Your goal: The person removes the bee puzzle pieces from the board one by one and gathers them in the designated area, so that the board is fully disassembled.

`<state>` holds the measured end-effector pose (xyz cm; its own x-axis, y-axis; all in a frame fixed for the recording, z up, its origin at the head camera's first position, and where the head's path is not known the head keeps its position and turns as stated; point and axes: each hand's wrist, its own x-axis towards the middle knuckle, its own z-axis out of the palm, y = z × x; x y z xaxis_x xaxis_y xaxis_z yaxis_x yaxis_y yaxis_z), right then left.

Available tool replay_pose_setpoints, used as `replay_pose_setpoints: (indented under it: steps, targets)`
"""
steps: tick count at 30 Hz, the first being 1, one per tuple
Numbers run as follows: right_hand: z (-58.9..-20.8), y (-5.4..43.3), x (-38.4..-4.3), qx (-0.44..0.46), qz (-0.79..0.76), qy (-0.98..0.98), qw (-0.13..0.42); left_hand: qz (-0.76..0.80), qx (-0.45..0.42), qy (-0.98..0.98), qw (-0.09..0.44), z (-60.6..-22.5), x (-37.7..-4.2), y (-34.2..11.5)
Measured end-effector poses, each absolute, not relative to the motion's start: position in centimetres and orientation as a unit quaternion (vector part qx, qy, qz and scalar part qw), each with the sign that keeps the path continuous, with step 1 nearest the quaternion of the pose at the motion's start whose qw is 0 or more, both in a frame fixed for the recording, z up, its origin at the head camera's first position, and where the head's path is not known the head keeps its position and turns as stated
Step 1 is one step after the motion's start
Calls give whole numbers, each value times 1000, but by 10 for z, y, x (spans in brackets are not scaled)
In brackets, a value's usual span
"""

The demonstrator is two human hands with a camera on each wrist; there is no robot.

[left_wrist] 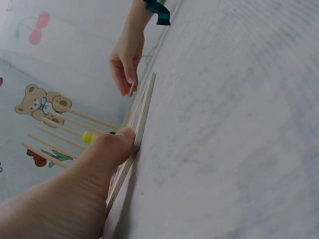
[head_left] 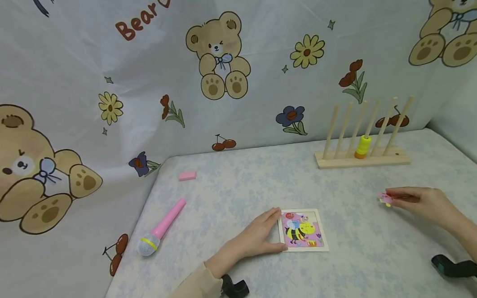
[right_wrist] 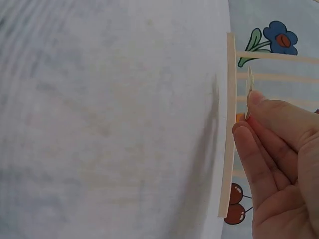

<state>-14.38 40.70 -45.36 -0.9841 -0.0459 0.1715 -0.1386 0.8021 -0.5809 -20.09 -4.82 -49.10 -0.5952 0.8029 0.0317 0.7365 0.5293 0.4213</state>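
Note:
A square bee jigsaw puzzle [head_left: 303, 230] in a pale wooden frame lies near the middle of the table in the head view. My left hand [head_left: 259, 234] holds the frame by its left side, fingers at the upper corner and thumb at the lower part. In the left wrist view the thumb [left_wrist: 112, 147] lies over the frame's edge. Off to the right, my right hand [head_left: 425, 202] pinches a small pink puzzle piece [head_left: 385, 198] between thumb and fingertips, above the table. The right wrist view shows this thin piece [right_wrist: 249, 84] edge-on.
A wooden peg rack [head_left: 362, 161] stands at the back right, with yellow and orange beads [head_left: 363, 146] on one peg. On the left lie a pink toy microphone [head_left: 163, 227] and a pink block [head_left: 187, 175]. A bear-print cloth [head_left: 261, 121] hangs behind the table.

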Motion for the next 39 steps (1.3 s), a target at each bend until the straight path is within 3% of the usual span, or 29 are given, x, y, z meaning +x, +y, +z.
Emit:
replay_pose_setpoints:
  steps: [3, 9, 11, 19, 24, 30, 34, 39]
  targets:
    - [-459, 410, -146, 54, 281, -955, 79, 201, 441, 871, 83, -490, -202, -47]
    - [-474, 411, -151, 152, 131, -961, 191, 202, 443, 869, 87, -489, -202, -48]
    - [-476, 409, -153, 161, 126, -959, 198, 200, 442, 870, 85, -489, -202, -50]
    - [-426, 384, -142, 12, 462, -886, 24, 209, 440, 869, 87, -485, -201, -51]
    - [-413, 314, -134, 50, 533, -845, -10, 214, 438, 868, 95, -488, -201, -48]
    - [-432, 244, -142, 140, 487, -862, -20, 220, 436, 868, 90, -490, -201, -49]
    - [-452, 228, -141, 145, 430, -891, -6, 217, 439, 867, 97, -490, -199, -49]
    - [-474, 222, -137, 185, 340, -915, 112, 203, 447, 867, 87, -489, -200, -51]
